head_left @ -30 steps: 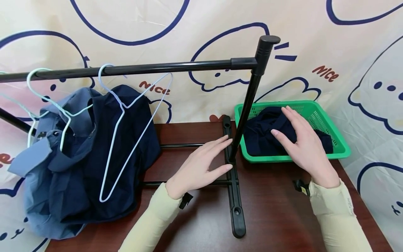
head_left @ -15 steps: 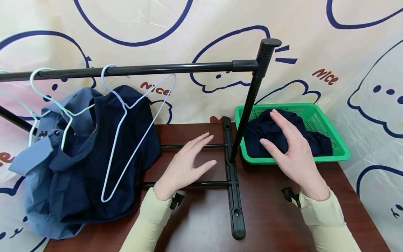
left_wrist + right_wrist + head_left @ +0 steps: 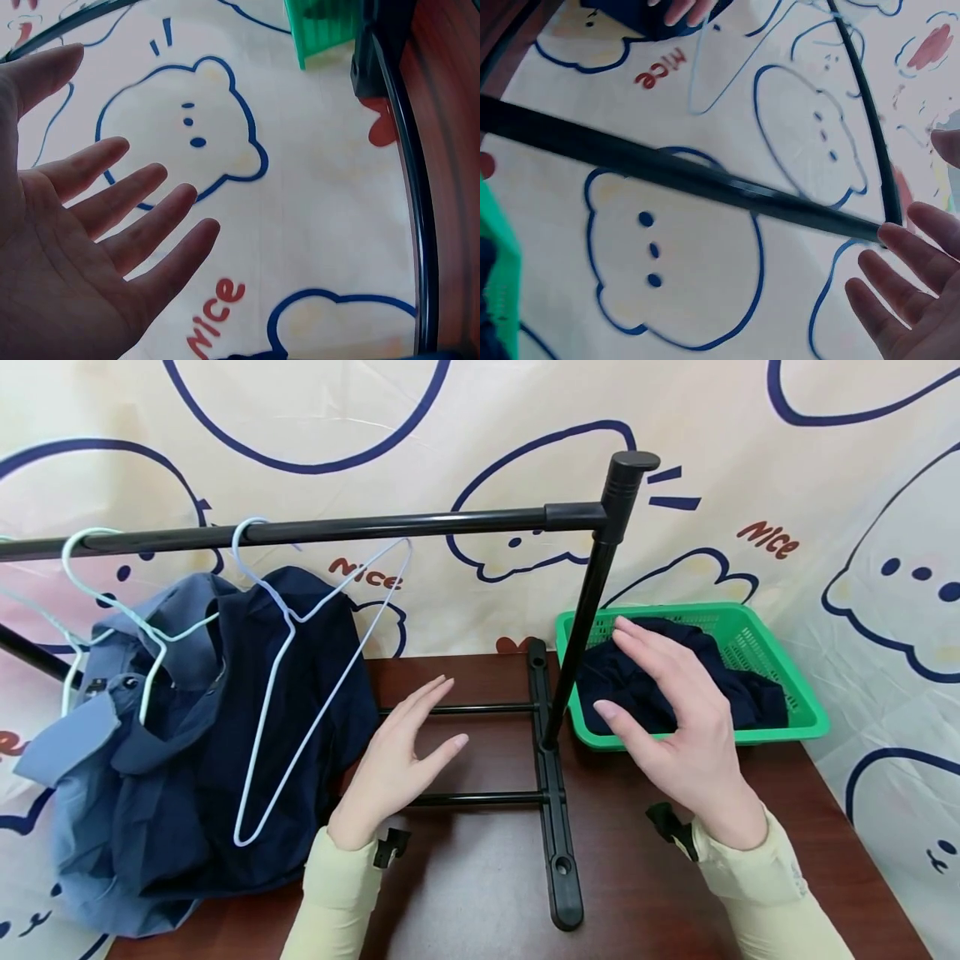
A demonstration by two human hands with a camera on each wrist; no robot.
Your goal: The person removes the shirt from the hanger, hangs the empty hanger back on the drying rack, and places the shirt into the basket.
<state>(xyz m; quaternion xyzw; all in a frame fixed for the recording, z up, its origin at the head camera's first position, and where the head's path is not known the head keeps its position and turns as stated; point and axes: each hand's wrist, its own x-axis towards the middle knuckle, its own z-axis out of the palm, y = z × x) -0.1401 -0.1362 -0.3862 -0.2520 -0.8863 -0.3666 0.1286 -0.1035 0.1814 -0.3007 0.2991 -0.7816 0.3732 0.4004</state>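
In the head view, the left hand (image 3: 397,760) was raised over the table (image 3: 637,885), between the hanger (image 3: 289,617) on its left and the foot (image 3: 555,818) of the rack (image 3: 586,622). Its fingers were straight, the thumb well apart from them. The hanger hooked over the rail (image 3: 420,524), in front of the navy and blue clothes (image 3: 202,810). The right hand (image 3: 686,727) was before the green basket (image 3: 813,718), overlapping its near rim, thumb and fingers spread apart. Navy cloth (image 3: 753,693) lay crumpled inside the basket; whether the hand touched it I could not tell.

In the left wrist view, the left palm showed, all five fingers parted, against the backdrop (image 3: 337,217); a corner of the basket stood at the top.

In the right wrist view, the right hand's fingers were slightly apart, loosely bent, near the rack's bars; the basket's edge and cloth showed at the left, the hanger near the top
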